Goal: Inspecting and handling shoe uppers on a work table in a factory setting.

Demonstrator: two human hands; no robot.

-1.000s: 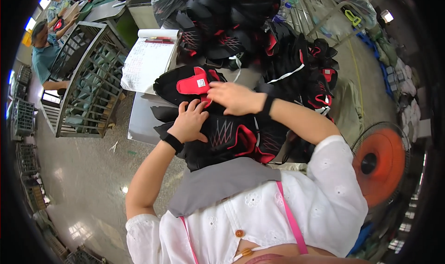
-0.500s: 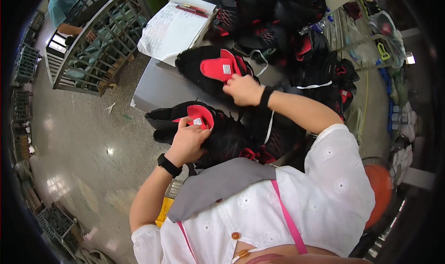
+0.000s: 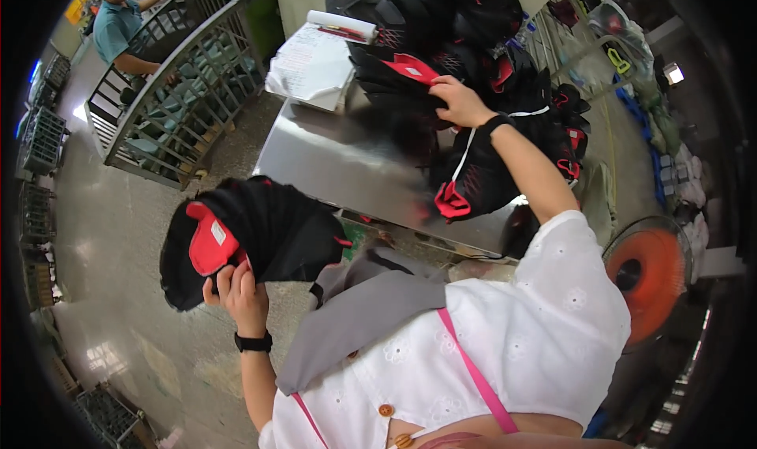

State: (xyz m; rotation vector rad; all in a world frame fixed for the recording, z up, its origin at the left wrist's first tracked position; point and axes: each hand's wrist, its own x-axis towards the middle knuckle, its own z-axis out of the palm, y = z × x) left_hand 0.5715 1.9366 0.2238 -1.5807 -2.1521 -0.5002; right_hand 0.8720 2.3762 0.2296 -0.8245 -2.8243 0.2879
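My left hand (image 3: 243, 295) is closed on the edge of a bundle of black shoe uppers (image 3: 276, 224), lifted off the table at the left. A red lining piece (image 3: 213, 240) with a small white label faces up at its end, by my fingers. Over the table my right hand (image 3: 461, 104) pinches the red lining of another black shoe upper (image 3: 377, 72); its underside is blurred. Below that hand lies a black upper with a white lace and a red opening (image 3: 453, 202). More black uppers (image 3: 414, 15) are heaped at the far side.
A metal table (image 3: 307, 145) stands before me, with a notebook (image 3: 311, 67) and pens (image 3: 341, 32) at its far left. Left of it is a barred cart (image 3: 146, 126) with a person (image 3: 117, 29) beside it. An orange fan (image 3: 643, 269) stands at the right.
My left hand has lifted its bundle of shoe uppers off the table, toward the left. My right hand has moved right and away from me with its shoe upper.
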